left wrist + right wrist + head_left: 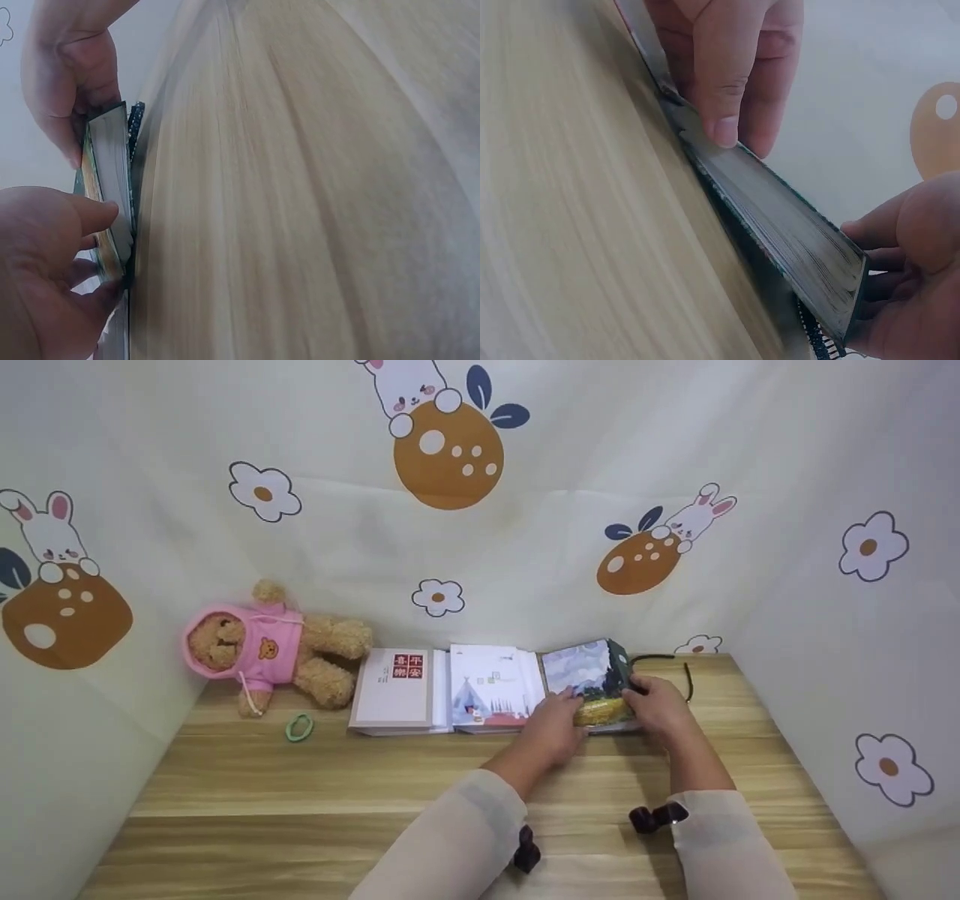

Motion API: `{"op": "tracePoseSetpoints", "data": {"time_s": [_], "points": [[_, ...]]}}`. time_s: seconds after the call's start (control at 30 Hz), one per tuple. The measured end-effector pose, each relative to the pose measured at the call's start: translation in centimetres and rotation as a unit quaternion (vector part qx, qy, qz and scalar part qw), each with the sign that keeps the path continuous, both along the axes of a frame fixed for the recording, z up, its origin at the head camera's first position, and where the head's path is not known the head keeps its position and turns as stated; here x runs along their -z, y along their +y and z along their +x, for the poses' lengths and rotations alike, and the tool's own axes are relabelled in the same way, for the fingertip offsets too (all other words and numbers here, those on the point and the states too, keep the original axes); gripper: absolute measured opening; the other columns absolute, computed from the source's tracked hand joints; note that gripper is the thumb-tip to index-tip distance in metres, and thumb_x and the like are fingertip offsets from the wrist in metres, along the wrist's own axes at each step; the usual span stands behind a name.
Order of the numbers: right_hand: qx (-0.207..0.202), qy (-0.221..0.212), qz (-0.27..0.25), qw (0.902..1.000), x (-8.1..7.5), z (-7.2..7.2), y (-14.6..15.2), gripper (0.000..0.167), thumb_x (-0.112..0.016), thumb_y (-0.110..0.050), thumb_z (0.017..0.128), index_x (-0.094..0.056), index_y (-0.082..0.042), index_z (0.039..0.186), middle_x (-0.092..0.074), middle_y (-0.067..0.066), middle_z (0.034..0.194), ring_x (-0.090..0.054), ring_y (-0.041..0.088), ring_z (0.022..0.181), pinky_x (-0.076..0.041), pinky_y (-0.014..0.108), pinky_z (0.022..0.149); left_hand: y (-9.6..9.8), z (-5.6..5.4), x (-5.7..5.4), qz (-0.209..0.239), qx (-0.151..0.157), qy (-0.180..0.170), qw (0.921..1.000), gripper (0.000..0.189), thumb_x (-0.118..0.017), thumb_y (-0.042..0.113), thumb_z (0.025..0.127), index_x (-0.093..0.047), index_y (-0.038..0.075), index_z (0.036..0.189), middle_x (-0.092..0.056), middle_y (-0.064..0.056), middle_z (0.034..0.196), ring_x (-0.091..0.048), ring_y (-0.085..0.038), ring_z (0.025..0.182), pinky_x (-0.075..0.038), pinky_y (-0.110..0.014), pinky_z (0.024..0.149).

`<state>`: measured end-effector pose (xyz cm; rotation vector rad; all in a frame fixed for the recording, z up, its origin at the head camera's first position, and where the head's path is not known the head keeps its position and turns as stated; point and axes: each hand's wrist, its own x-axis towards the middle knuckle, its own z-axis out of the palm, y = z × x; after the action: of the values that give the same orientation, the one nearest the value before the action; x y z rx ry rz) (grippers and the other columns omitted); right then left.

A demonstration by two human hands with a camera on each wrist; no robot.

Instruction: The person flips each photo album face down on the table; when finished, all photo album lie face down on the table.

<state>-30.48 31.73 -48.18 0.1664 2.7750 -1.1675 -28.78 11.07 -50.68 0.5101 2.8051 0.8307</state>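
Note:
A thick book (pixel 589 675) with a painted landscape on its cover is at the right end of a row along the wall. My left hand (pixel 555 724) grips its left side, with the thumb on the page edges in the right wrist view. On the opposite side, my right hand (pixel 660 705) holds the book's spine edge, fingers (pixel 881 289) curled against it. The book (pixel 780 225) is tilted, one end raised off the table. Beneath it shows a dark speckled strip (pixel 136 124), whose kind I cannot tell.
Left of the book lie a tent-picture booklet (pixel 487 690) and a white booklet with red squares (pixel 394 690). A teddy bear in a pink hoodie (pixel 274 649) lies farther left, near a green ring (pixel 299 727). A black cord (pixel 688 682) lies at right. Patterned cloth (pixel 555 547) walls the table.

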Motion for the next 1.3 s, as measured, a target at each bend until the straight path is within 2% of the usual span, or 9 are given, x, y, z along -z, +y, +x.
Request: {"op": "tracePoseSetpoints", "data": {"time_s": [0.13, 0.27, 0.4, 0.57, 0.77, 0.87, 0.97, 1.17, 1.3], "points": [[0.005, 0.016, 0.020, 0.9997, 0.3, -0.1, 0.1, 0.054, -0.054, -0.019, 0.109, -0.048, 0.007, 0.155, -0.047, 0.033, 0.160, -0.041, 0.051, 0.154, -0.031, 0.061, 0.131, -0.1, 0.0, 0.1, -0.001, 0.006, 0.009, 0.9999, 0.057, -0.068, 0.026, 0.105, -0.053, 0.016, 0.159, -0.037, 0.001, 0.175, -0.037, -0.032, 0.162, -0.031, -0.042, 0.135], [0.014, 0.023, 0.012, 0.9996, 0.6, -0.3, 0.1, 0.053, -0.055, -0.020, 0.109, -0.050, 0.006, 0.155, -0.050, 0.032, 0.159, -0.043, 0.050, 0.153, -0.032, 0.060, 0.131, -0.1, -0.1, 0.2, -0.004, 0.009, 0.017, 0.9998, 0.057, -0.067, 0.025, 0.105, -0.052, 0.015, 0.159, -0.037, 0.000, 0.175, -0.037, -0.032, 0.162, -0.031, -0.042, 0.135], [0.029, 0.017, -0.009, 0.9994, 0.8, -0.5, 0.3, 0.058, -0.058, -0.022, 0.108, -0.047, 0.005, 0.157, -0.048, 0.032, 0.160, -0.043, 0.048, 0.154, -0.033, 0.058, 0.131, -0.1, -0.2, 0.4, -0.009, 0.009, 0.018, 0.9998, 0.057, -0.067, 0.026, 0.106, -0.052, 0.016, 0.159, -0.037, 0.001, 0.175, -0.036, -0.031, 0.162, -0.031, -0.042, 0.135], [0.036, 0.004, 0.002, 0.9993, 0.8, -0.5, 0.8, 0.066, -0.060, -0.026, 0.107, -0.039, 0.007, 0.160, -0.043, 0.033, 0.163, -0.039, 0.049, 0.155, -0.032, 0.058, 0.132, -0.1, -0.4, 0.6, -0.017, 0.013, 0.022, 0.9995, 0.055, -0.066, 0.026, 0.106, -0.054, 0.015, 0.158, -0.038, 0.001, 0.175, -0.034, -0.030, 0.163, -0.030, -0.041, 0.135], [0.044, 0.006, -0.005, 0.9990, 1.0, -0.6, 0.9, 0.064, -0.059, -0.023, 0.108, -0.039, 0.007, 0.161, -0.042, 0.032, 0.165, -0.038, 0.048, 0.157, -0.032, 0.059, 0.132, 0.0, -0.4, 0.5, -0.008, 0.016, 0.027, 0.9995, 0.053, -0.067, 0.024, 0.106, -0.056, 0.013, 0.156, -0.041, -0.001, 0.173, -0.036, -0.030, 0.163, -0.032, -0.041, 0.134], [0.058, 0.009, -0.027, 0.9979, 1.0, -0.5, 0.7, 0.061, -0.060, -0.022, 0.108, -0.042, 0.004, 0.161, -0.044, 0.029, 0.165, -0.038, 0.046, 0.157, -0.032, 0.057, 0.132, -0.2, -0.2, 0.4, 0.039, 0.002, 0.009, 0.9992, 0.055, -0.068, 0.022, 0.105, -0.054, 0.013, 0.157, -0.041, -0.002, 0.173, -0.035, -0.029, 0.163, -0.031, -0.042, 0.135], [0.065, 0.022, -0.054, 0.9962, 0.7, -0.3, 0.1, 0.060, -0.060, -0.022, 0.108, -0.044, 0.000, 0.161, -0.047, 0.027, 0.164, -0.042, 0.043, 0.156, -0.034, 0.055, 0.132, -0.8, 0.1, 0.3, 0.113, -0.013, 0.002, 0.9935, 0.058, -0.069, 0.018, 0.104, -0.052, 0.012, 0.159, -0.042, -0.004, 0.172, -0.036, -0.030, 0.162, -0.031, -0.045, 0.135], [0.026, 0.093, -0.083, 0.9918, -0.5, 0.1, -2.7, 0.056, -0.063, -0.027, 0.108, -0.052, -0.005, 0.158, -0.058, 0.019, 0.158, -0.053, 0.036, 0.150, -0.043, 0.052, 0.127, -4.6, 0.1, -0.5, 0.240, -0.048, 0.037, 0.9688, 0.059, -0.069, 0.021, 0.103, -0.052, 0.015, 0.159, -0.046, -0.009, 0.169, -0.043, -0.032, 0.158, -0.034, -0.050, 0.133], [-0.022, 0.133, -0.107, 0.9850, -1.4, 0.3, -5.2, 0.051, -0.065, -0.029, 0.107, -0.058, -0.008, 0.154, -0.069, 0.013, 0.146, -0.064, 0.030, 0.138, -0.053, 0.048, 0.118, -8.1, -0.2, -0.9, 0.276, -0.093, 0.059, 0.9548, 0.054, -0.069, 0.024, 0.103, -0.056, 0.019, 0.156, -0.052, -0.008, 0.165, -0.046, -0.030, 0.156, -0.036, -0.051, 0.132]]}}
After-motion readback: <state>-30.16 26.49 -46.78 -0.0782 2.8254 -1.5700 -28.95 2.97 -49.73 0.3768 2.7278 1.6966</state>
